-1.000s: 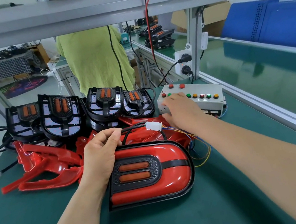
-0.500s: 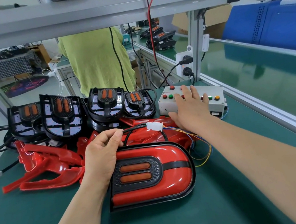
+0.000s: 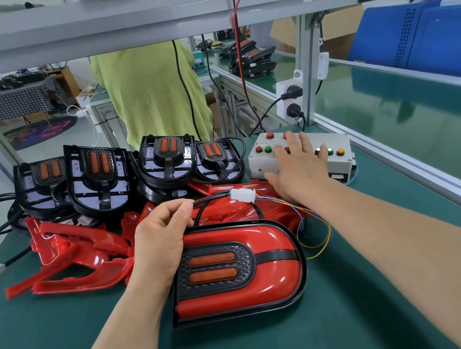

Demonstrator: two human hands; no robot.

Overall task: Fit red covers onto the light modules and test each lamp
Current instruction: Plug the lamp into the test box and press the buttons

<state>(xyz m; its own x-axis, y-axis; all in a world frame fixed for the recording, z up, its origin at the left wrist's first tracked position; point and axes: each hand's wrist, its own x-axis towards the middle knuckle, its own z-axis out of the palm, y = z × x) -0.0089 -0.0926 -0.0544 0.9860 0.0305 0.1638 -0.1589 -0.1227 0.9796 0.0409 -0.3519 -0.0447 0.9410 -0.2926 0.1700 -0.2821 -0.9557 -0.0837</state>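
Observation:
A lamp with its red cover fitted (image 3: 268, 268) lies on the green mat in front of me, its two orange strips unlit. My left hand (image 3: 161, 239) rests on the lamp's left end and pinches its black cable (image 3: 212, 200), which ends in a white connector (image 3: 243, 195) joined to coloured wires. My right hand (image 3: 295, 170) lies flat with spread fingers on the white test box (image 3: 263, 163), fingertips over its buttons. A green lamp on the box (image 3: 330, 151) glows. Several loose red covers (image 3: 70, 257) lie in a heap at the left.
Several black uncovered light modules (image 3: 97, 180) lean in a row behind the heap, cables trailing left. A person in a yellow-green top (image 3: 150, 96) stands beyond the bench. A socket block (image 3: 289, 98) hangs on the frame post. An aluminium rail (image 3: 435, 181) borders the mat on the right.
My right hand has slid rightward along the test box, from curled over the left buttons to flat over the middle ones. The left hand and lamp have stayed put.

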